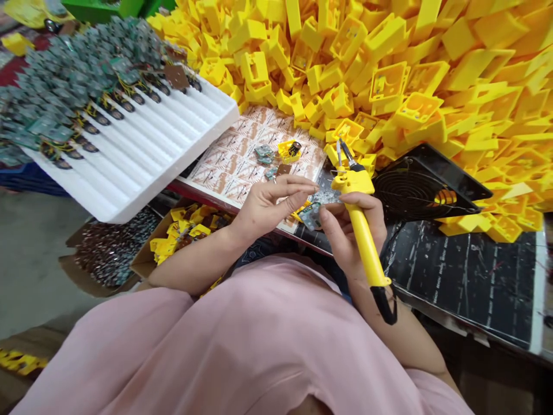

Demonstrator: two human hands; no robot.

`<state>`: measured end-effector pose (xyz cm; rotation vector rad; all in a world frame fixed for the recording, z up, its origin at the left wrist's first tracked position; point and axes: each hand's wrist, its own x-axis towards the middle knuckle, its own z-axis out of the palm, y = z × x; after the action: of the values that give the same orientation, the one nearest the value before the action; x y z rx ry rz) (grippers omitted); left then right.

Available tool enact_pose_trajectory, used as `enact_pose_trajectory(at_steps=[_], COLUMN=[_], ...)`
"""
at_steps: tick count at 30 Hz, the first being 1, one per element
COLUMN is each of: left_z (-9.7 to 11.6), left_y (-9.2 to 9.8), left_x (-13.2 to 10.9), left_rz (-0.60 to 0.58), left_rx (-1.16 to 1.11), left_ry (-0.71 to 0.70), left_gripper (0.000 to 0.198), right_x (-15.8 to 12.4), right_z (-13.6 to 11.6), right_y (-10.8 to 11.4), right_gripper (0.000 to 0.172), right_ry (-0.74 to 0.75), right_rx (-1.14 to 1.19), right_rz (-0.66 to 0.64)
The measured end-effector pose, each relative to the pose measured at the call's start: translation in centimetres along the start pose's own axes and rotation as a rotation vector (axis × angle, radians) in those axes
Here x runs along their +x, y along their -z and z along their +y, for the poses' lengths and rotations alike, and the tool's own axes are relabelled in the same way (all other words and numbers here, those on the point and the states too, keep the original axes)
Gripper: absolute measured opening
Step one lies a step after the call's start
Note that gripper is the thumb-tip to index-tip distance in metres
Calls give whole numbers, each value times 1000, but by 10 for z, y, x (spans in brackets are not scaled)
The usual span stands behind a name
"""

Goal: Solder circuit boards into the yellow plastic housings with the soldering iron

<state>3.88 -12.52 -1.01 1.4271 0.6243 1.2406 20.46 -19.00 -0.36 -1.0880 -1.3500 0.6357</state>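
Observation:
My right hand is wrapped around a yellow soldering gun, its metal tip pointing away from me over the table. The thumb of that hand is at the edge of a small green circuit board, with a bit of yellow beside it. Close to the same board, my left hand has its thumb and fingers drawn together; whatever is between them is too small to make out. Just beyond lie a yellow housing with a round black part, another small circuit board and a brown piece.
A white foam tray at left carries rows of circuit boards wired to round black parts. Yellow plastic housings are heaped across the back. A black fan stands at right. Cardboard boxes of parts sit below the table edge.

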Motion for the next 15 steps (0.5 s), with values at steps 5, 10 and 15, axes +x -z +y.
enact_pose_trajectory(at_steps=[5, 10, 15], left_z=[-6, -1, 10], left_y=[-11, 5, 50], left_x=[-1, 3, 7], left_rz=[31, 66, -229], left_rx=[-243, -183, 544], left_ry=[279, 302, 48], left_gripper=[22, 36, 18], right_x=[-8, -9, 3], right_z=[9, 21, 42], right_y=[-5, 8, 25], right_gripper=[33, 38, 47], right_ry=[52, 137, 408], right_rx=[-89, -297, -793], right_rz=[6, -85, -232])
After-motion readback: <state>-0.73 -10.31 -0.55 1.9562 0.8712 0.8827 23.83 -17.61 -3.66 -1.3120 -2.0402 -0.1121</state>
